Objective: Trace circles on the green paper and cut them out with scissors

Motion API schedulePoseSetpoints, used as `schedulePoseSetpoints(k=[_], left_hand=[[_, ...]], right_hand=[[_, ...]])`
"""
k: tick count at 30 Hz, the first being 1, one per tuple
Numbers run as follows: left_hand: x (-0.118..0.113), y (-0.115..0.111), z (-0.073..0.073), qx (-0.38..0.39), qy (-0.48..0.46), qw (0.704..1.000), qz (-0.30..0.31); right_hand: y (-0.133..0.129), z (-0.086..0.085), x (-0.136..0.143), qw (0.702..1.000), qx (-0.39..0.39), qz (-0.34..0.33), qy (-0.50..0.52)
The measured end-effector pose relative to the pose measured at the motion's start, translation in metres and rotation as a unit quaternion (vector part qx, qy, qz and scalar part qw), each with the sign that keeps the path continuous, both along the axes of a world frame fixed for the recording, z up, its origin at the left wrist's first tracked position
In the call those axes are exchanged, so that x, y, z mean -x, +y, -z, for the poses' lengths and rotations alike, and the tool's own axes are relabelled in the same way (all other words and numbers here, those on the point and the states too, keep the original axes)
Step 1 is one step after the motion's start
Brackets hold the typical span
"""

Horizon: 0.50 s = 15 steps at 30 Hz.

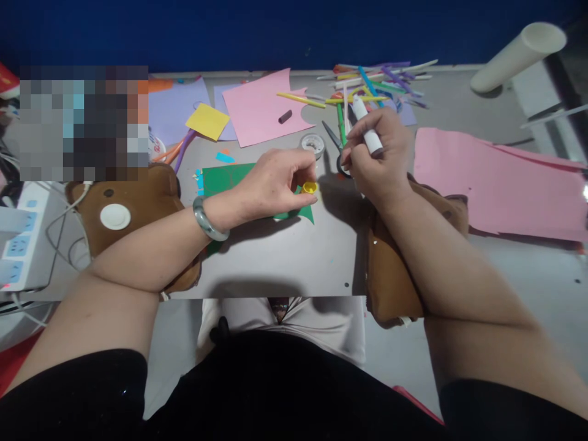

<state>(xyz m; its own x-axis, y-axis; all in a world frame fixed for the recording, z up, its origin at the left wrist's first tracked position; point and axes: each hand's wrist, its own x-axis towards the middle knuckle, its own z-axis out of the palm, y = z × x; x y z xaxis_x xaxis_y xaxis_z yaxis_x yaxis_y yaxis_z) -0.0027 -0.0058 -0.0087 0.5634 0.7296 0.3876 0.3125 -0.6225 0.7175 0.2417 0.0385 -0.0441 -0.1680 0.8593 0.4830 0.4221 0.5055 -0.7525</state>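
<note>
My left hand point(271, 184), with a bangle at its wrist, pinches a small yellow ring-shaped piece point(309, 188) between thumb and fingers. Beneath that hand lies green paper point(225, 179) with curved edges cut out. My right hand point(379, 159) is closed around a white marker point(366, 125) with a dark end, held at a slant; its fingertips are partly hidden. Just left of the right hand are scissors point(331, 133), their handles partly covered by the fingers. A roll of tape point(313, 146) sits between the two hands. A dark marker cap point(285, 116) rests on pink paper point(257, 107).
Coloured sticks point(376, 86) are heaped at the back. A yellow paper square point(207, 121) lies back left, and a pink sheet point(500, 184) lies right. Brown padded cushions point(133, 190) lie under the forearms. A white tube point(517, 58) stands back right; a power strip point(22, 239) is left.
</note>
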Motion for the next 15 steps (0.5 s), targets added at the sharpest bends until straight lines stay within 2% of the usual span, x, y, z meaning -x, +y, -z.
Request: schedulePoseSetpoints(k=[7, 12, 15], left_hand=[[0.002, 0.001, -0.001, 0.001, -0.005, 1.0, 0.02], [0.006, 0.0, -0.002, -0.034, -0.012, 0.999, 0.017], [0.009, -0.001, -0.003, -0.05, -0.014, 0.998, 0.017]], right_hand=[[0.007, 0.004, 0.001, 1.0, 0.015, 0.002, 0.012], [-0.003, -0.004, 0.01, 0.998, 0.026, 0.005, 0.049], [-0.013, -0.01, 0.014, 0.999, 0.022, 0.014, 0.037]])
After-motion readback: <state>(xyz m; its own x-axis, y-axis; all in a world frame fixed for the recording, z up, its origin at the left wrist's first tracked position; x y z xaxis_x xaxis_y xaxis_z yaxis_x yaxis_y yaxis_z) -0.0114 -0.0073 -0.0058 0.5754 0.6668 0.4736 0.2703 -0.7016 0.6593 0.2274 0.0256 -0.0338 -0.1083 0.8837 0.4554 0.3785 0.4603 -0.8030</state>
